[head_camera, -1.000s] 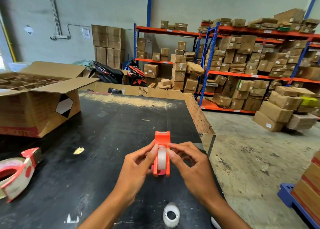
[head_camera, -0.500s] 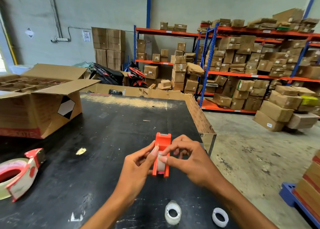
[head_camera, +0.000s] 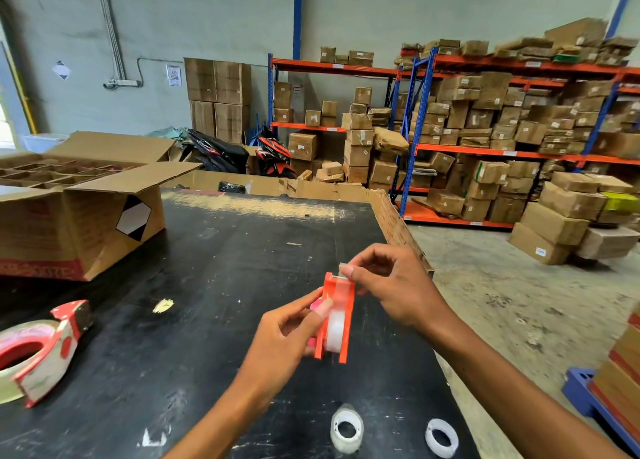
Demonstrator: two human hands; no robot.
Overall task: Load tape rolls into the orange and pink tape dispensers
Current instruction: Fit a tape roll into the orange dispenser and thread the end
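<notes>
1. Holding the orange dispenser (head_camera: 341, 314) above the black table (head_camera: 214, 285), my left hand (head_camera: 282, 346) pinches its side walls, with something pink behind it.
2. My right hand (head_camera: 391, 287) nips the tape end at the cutter, fingers closed.
3. I judge the shell light and stiff; grip the flat sides.
4. I expect the film to be thin and sticky.
5. Two spare tape rolls (head_camera: 346, 427) lie nearby.

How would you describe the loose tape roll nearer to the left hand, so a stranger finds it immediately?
Start at the black table and look along its near edge, below the orange tape dispenser. Two small white tape rolls lie there; it is the left tape roll, taller and more translucent than its flatter neighbour.
</notes>
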